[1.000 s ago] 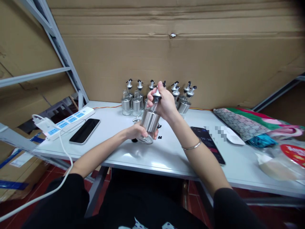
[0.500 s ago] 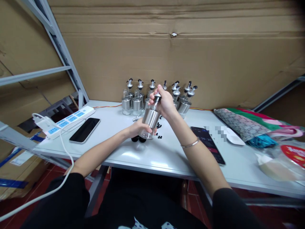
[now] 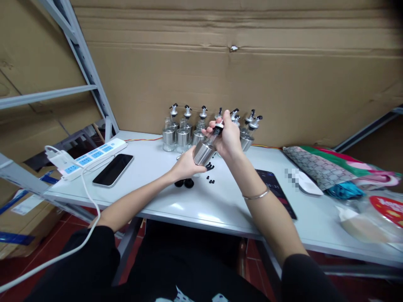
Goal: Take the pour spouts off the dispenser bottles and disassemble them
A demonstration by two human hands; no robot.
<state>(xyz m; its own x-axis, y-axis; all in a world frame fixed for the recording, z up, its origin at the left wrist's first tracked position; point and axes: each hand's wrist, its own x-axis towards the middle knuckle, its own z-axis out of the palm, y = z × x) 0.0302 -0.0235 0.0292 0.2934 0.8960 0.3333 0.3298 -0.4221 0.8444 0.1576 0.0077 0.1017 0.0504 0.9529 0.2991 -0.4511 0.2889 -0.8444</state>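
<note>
I hold a glass oil bottle [image 3: 204, 152] with a steel sleeve above the white table [image 3: 151, 197], tilted to the right. My left hand [image 3: 185, 165] grips its base. My right hand [image 3: 228, 136] is closed around its neck and pourer cap [image 3: 219, 124]. Behind it, against the cardboard wall, stands a row of several like bottles [image 3: 176, 133] with black-tipped pourers. Two round black caps [image 3: 184, 183] and a few small black bits [image 3: 210, 181] lie on the table just under the held bottle.
A dark phone [image 3: 113, 169] and a white power strip [image 3: 90, 157] with a white cable lie at the left. Another phone [image 3: 277, 192] lies right of my right arm, then a white mouse [image 3: 307, 183], folded patterned fabric [image 3: 327, 167] and plastic bags [image 3: 371, 214]. A metal shelf frame [image 3: 78, 54] rises at left.
The bottle has been lifted off the table and moved up and right, tilting more. The two black caps under it have come into view.
</note>
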